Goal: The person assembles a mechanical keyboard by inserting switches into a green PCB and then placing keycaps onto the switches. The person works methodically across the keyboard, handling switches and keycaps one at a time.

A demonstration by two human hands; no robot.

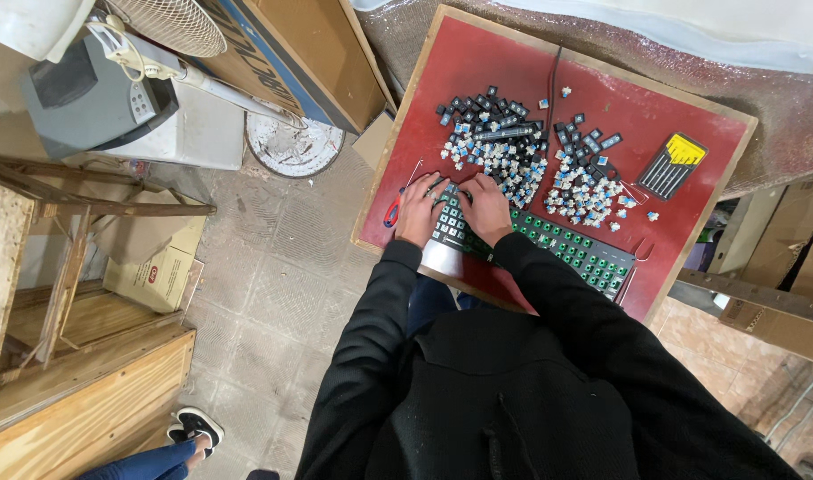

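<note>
The keyboard (548,242) lies slanted on the red table (442,80), its long side running off to the right. Both hands sit close together on its left end: left hand (421,209), right hand (485,206). Whether they pinch anything is unclear. The switch pile (504,160) lies just beyond the fingers.

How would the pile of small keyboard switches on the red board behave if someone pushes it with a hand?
The pile of switches lies loose, so it would probably scatter, not slide as one. Each piece looks small and blocky, so likely light and unlikely to roll far. The red board looks flat, its raised edge may stop them.
</note>
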